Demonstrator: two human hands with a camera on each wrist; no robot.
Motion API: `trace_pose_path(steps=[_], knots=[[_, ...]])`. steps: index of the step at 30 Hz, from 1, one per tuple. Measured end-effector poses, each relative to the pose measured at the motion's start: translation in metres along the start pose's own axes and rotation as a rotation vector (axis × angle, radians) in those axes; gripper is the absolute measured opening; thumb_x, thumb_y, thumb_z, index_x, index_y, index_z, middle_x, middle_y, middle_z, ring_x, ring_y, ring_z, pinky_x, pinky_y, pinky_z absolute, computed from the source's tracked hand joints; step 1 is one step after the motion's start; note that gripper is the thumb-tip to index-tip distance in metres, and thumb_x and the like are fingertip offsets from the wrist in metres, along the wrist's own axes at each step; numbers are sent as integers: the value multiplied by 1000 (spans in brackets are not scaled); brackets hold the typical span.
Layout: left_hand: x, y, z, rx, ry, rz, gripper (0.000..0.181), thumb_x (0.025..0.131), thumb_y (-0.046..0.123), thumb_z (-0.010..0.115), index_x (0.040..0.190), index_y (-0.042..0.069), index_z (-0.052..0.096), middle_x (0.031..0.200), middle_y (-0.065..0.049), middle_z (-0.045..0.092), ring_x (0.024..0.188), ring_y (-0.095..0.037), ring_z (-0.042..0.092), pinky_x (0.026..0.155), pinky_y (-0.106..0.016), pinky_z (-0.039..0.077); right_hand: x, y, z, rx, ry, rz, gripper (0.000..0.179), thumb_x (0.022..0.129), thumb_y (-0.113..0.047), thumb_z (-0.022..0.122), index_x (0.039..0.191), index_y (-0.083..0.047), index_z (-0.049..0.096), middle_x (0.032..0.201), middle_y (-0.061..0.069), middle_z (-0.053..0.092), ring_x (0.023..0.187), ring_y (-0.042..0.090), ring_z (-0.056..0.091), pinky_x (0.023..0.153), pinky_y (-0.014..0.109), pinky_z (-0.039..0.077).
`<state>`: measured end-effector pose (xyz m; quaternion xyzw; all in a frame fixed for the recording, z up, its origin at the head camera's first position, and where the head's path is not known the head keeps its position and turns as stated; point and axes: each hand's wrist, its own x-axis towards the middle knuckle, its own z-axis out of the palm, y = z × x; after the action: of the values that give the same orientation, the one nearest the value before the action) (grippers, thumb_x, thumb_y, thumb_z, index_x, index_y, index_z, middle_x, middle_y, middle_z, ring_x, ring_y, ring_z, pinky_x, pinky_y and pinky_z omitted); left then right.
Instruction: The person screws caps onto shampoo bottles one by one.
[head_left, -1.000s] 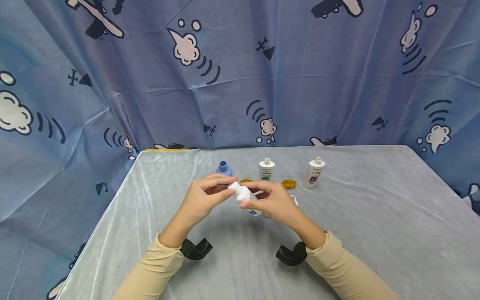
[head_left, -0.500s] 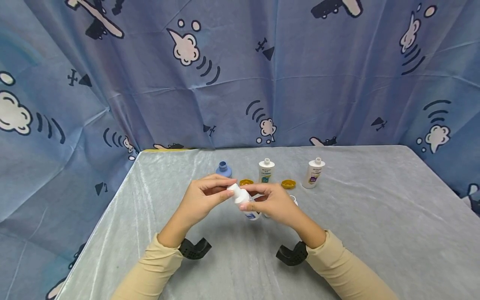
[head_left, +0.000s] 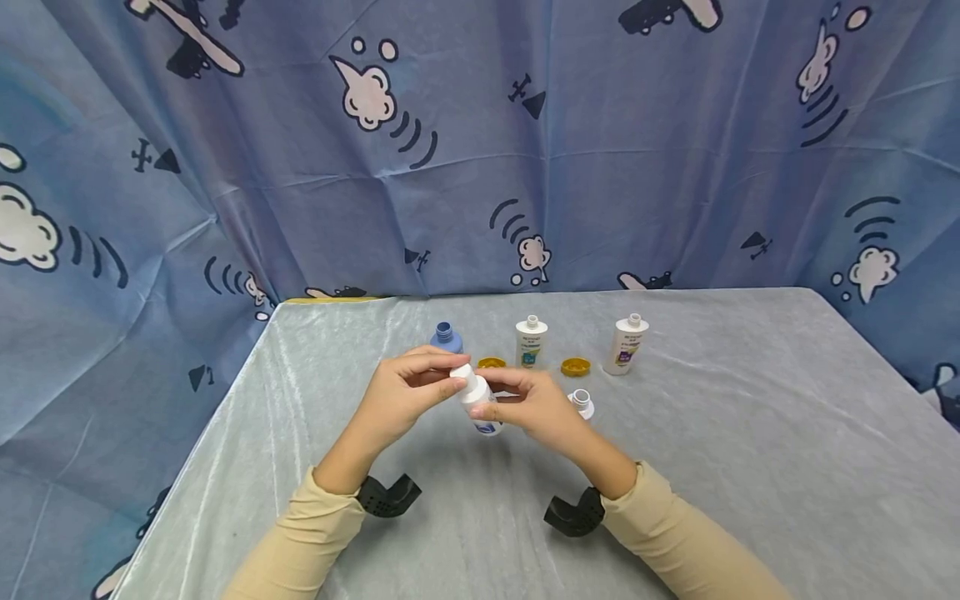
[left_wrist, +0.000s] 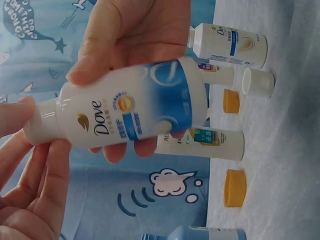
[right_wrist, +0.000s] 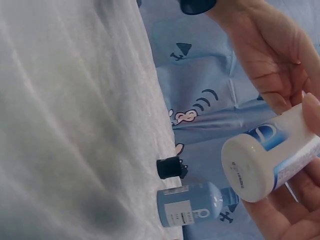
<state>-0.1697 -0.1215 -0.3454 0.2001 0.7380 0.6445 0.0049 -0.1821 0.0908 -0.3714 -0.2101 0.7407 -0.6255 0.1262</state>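
Observation:
In the head view, a white bottle (head_left: 488, 428) hangs tilted above the table between my hands. My right hand (head_left: 534, 408) grips its body. With thumb and fingers, my left hand (head_left: 397, 398) pinches the white cap (head_left: 462, 375) at the bottle's top. The left wrist view shows the Dove label on this bottle (left_wrist: 135, 110), with its blue band toward the base. The bottle's base faces the right wrist camera. Just behind my right hand stands another white bottle (head_left: 581, 400), its neck uncapped and its lower part hidden.
At the back stand an uncapped blue bottle (head_left: 447, 340) and two uncapped white bottles, one teal-labelled (head_left: 530, 343), one purple-labelled (head_left: 626, 346). Yellow caps (head_left: 575, 367) lie among them. A loose white cap (left_wrist: 259, 82) and a black cap (right_wrist: 169, 168) are on the table too.
My right hand and the bottle have shifted slightly left, and the bottle stands more upright. The uncapped neck of the white bottle behind has come into view. The left hand still pinches the cap.

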Motion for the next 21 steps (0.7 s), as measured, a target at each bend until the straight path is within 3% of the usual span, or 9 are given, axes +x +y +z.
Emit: trace_pose_path(steps=[9,21], knots=[[1,-3,-2,35,-11,5,31,86,3,75,114,-8,70,109,-24,66,88,-5,68,79,-21,59,3,10,6,-3,5,17,52,86,-17,79,134,-4,62,138,15,61,121,33,64,95,35,57],[4,-7,-7,145,-28,-58,27,85,10,78,111,2,75,105,-15,69,91,-11,66,78,-21,58,4,18,14,19,7,25,50,88,-11,75,134,2,60,137,20,60,123,35,62,90,28,59]])
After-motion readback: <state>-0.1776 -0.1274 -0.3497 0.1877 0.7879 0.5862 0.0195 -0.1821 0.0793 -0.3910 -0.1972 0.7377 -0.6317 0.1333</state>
